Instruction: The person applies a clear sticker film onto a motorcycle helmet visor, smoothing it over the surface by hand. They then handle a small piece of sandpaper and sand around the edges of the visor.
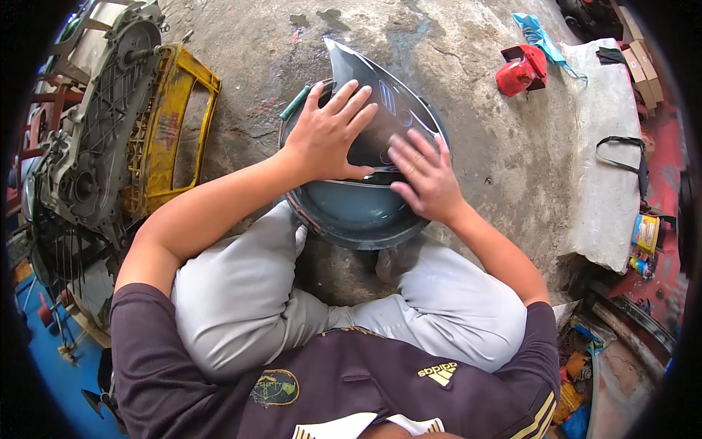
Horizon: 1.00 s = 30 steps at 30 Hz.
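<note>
In front of me is a round dark basin (pixel 358 233) with a curved, glossy dark panel (pixel 402 113) lying across it, its pointed end tipped away from me. The panel looks like a vehicle body panel and has small markings on its face. My left hand (pixel 329 130) rests on the panel's left side, fingers spread. On its lower right part lies my right hand (pixel 426 175), fingers stretched out and slightly blurred. Neither hand is wrapped round anything. At the basin's left rim shows a green handle (pixel 295 103).
Engine casings (pixel 95 139) and a yellow plastic frame (pixel 164 139) stand on the left. To the right are a red part (pixel 523 69), a blue cloth-like item (pixel 539 36) and a long pale block (pixel 603 168) with a black strap (pixel 620 152). Concrete floor (pixel 248 66) surrounds the basin.
</note>
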Available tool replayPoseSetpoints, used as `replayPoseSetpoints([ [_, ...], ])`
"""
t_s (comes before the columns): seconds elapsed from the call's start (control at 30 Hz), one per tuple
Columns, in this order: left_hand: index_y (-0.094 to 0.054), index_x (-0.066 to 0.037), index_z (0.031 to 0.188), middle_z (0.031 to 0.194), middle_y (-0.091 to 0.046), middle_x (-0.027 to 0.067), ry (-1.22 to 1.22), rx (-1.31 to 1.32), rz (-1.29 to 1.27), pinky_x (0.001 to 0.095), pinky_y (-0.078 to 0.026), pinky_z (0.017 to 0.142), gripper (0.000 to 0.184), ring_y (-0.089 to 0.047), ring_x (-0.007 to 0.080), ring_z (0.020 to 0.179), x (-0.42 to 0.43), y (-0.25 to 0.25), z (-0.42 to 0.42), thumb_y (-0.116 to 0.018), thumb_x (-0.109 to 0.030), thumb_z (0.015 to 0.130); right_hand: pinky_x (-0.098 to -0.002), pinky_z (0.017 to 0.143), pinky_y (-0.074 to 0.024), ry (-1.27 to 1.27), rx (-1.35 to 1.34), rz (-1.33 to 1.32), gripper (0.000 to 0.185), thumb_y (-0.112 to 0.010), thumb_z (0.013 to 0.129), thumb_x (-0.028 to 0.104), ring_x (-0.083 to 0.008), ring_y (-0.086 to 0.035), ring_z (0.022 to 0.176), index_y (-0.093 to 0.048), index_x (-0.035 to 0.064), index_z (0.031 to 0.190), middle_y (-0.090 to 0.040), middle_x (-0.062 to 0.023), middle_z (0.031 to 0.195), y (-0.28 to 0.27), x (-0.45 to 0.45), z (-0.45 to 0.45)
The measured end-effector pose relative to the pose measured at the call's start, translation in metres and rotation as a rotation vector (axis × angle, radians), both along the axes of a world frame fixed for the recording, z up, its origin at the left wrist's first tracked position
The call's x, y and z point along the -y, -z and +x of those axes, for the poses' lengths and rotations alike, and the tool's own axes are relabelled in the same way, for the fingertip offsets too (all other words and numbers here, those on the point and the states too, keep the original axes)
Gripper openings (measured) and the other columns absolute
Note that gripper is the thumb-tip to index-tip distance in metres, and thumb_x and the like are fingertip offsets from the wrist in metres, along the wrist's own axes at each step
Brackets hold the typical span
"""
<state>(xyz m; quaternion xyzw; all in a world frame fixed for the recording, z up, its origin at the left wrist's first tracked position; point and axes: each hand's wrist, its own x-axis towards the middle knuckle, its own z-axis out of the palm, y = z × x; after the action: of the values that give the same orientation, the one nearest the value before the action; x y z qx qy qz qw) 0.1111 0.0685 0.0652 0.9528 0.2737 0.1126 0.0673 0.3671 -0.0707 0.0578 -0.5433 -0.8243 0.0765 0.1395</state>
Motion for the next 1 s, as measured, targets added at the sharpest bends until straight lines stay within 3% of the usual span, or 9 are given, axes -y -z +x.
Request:
replayPoseSetpoints([
  [0.1,-0.05,-0.01,0.153,0.165,-0.043,0.0143,0.009,0.017,-0.016,0.0632,-0.027,0.123,0.103,-0.037,0.0346,0.155,-0.001,0.001,0.0,-0.08,-0.069,0.074,-0.0629,0.126,-0.0194,-0.108,0.032,0.029,0.067,-0.074,0.095,0.041,-0.0354,-0.038,0.155,-0.058,0.0096,0.151,-0.05,-0.0077,0.164,0.008,-0.001,0.01],
  [0.17,-0.051,-0.01,0.152,0.165,-0.043,0.0145,0.012,0.021,-0.027,0.0636,-0.027,0.122,0.102,-0.037,0.0348,0.155,-0.001,0.002,-0.002,-0.081,-0.068,0.074,-0.0618,0.126,-0.021,0.155,-0.036,0.053,0.068,-0.073,0.094,0.045,-0.0323,-0.037,0.156,-0.058,0.0111,0.152,-0.049,-0.0069,0.165,0.013,-0.006,0.019],
  [0.3,-0.052,-0.013,0.151,0.162,-0.047,0.0118,0.018,0.04,-0.025,0.0628,-0.026,0.122,0.098,-0.039,0.033,0.154,-0.002,0.001,0.0,-0.083,-0.064,0.074,-0.0626,0.123,-0.0282,-0.131,0.066,0.013,0.076,-0.074,0.092,0.05,-0.041,-0.034,0.156,-0.055,0.0089,0.154,-0.048,-0.0092,0.165,-0.002,-0.006,0.003],
  [0.5,-0.055,-0.021,0.149,0.158,-0.051,0.0033,0.042,0.208,-0.099,0.0626,-0.019,0.124,0.09,-0.041,0.0286,0.153,-0.009,-0.009,-0.019,-0.087,-0.058,0.073,-0.0598,0.125,-0.0265,-0.001,0.039,0.015,0.076,-0.073,0.093,0.052,-0.0364,-0.033,0.158,-0.055,0.0105,0.154,-0.048,-0.0069,0.166,-0.009,-0.024,0.003],
  [0.57,-0.053,-0.021,0.153,0.163,-0.048,0.0045,0.036,0.186,-0.135,0.0636,-0.021,0.123,0.094,-0.039,0.03,0.154,-0.01,-0.005,-0.033,-0.087,-0.058,0.073,-0.0607,0.124,-0.0277,-0.189,0.031,0.001,0.076,-0.073,0.093,0.051,-0.0394,-0.032,0.157,-0.055,0.0094,0.154,-0.049,-0.008,0.165,-0.009,-0.021,0.003],
  [0.67,-0.045,-0.019,0.162,0.172,-0.037,0.0076,0.013,0.091,-0.133,0.0637,-0.023,0.124,0.106,-0.033,0.0328,0.158,0.0,0.004,-0.05,-0.087,-0.057,0.072,-0.0602,0.124,-0.0276,-0.04,0.015,0.02,0.075,-0.074,0.092,0.051,-0.0369,-0.034,0.157,-0.057,0.0115,0.153,-0.049,-0.0062,0.165,-0.006,-0.027,0.006],
  [0.83,-0.04,-0.015,0.163,0.172,-0.037,0.0075,-0.008,0.137,-0.158,0.0621,-0.023,0.125,0.11,-0.031,0.0354,0.159,0.003,0.006,-0.048,-0.087,-0.056,0.072,-0.0591,0.125,-0.0251,-0.209,0.059,0.005,0.072,-0.074,0.092,0.05,-0.034,-0.036,0.156,-0.058,0.0123,0.152,-0.049,-0.0055,0.165,-0.011,-0.022,-0.013],
  [0.9,-0.039,-0.013,0.163,0.172,-0.037,0.0074,-0.017,0.145,-0.155,0.0616,-0.023,0.125,0.111,-0.03,0.0363,0.159,0.004,0.007,-0.049,-0.087,-0.055,0.072,-0.0583,0.125,-0.0238,0.003,0.062,-0.001,0.075,-0.074,0.092,0.051,-0.0326,-0.037,0.156,-0.056,0.0132,0.154,-0.05,-0.0044,0.165,-0.008,-0.031,-0.004],
  [1.0,-0.038,-0.013,0.163,0.172,-0.037,0.0075,-0.024,0.14,-0.149,0.0618,-0.023,0.125,0.111,-0.029,0.0368,0.159,0.004,0.006,-0.049,-0.087,-0.055,0.073,-0.0587,0.124,-0.0247,-0.089,0.004,-0.01,0.074,-0.074,0.093,0.051,-0.0336,-0.037,0.155,-0.056,0.0127,0.154,-0.049,-0.0055,0.165,-0.01,-0.029,-0.009],
])
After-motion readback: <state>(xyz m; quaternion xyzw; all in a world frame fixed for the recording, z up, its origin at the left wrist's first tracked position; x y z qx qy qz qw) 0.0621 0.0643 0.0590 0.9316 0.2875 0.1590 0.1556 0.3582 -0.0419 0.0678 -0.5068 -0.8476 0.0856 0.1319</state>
